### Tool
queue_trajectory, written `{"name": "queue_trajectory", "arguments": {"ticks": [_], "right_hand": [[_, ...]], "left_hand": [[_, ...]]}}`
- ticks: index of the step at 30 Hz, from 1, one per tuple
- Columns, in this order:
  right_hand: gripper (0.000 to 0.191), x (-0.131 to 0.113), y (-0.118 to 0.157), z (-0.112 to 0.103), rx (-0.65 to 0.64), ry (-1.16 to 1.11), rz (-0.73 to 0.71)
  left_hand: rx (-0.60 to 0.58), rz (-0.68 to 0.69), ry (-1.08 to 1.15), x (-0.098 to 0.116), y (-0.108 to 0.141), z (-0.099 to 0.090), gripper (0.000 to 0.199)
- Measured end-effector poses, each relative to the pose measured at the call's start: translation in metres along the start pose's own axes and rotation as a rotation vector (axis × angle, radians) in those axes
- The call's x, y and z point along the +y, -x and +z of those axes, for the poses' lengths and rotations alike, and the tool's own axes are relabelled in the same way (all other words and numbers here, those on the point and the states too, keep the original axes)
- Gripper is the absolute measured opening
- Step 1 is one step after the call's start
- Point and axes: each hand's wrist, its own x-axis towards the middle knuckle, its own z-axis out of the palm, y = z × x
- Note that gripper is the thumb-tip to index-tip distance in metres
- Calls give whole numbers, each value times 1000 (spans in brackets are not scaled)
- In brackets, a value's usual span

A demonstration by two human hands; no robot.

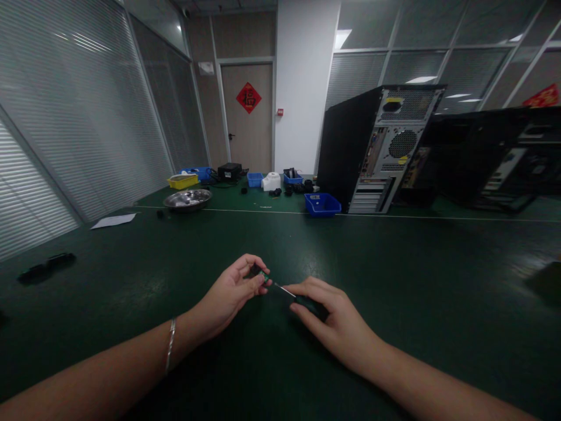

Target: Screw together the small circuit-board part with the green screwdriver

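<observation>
Between the thumb and fingers of my left hand [239, 289] is a small green and black part [264, 276]; its details are too small to tell. My right hand [331, 310] is wrapped round the dark handle of a screwdriver [287, 290]. The thin metal shaft points left toward the green part, and a small gap separates its tip from my left fingertips. Both hands are over the green table [219, 362] near its middle.
A blue bin [323, 205] and a black computer tower [350, 146] stand at the back right. Further left are a metal bowl [187, 199], a yellow tray [183, 182] and a white sheet [114, 220]. Black objects [47, 267] lie at the left.
</observation>
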Motion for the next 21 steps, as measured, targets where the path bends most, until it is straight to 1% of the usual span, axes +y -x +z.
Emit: {"name": "queue_trajectory", "arguments": {"ticks": [5,6,10,13,15,16,18,21], "right_hand": [[28,-1,-1,-1,-5,16,4],[28,-2,-1,-1,-9,21,9],[28,-1,-1,-1,-8,32,10],[28,0,0,0,-4,34,6],[31,1,0,1,24,33,-5],[32,1,0,1,40,31,-12],[33,0,0,1,61,29,-25],[32,-2,0,0,36,38,-17]], "left_hand": [[-29,-10,-16,0,1,1,41],[-41,-13,-21,0,1,1,42],[-69,-23,-67,0,0,-1,37],[-65,4,-184,0,1,0,41],[-94,38,-265,0,2,2,45],[-118,50,-290,-1,4,4,46],[-155,75,-324,0,6,7,40],[-120,131,-431,1,8,8,25]]}}
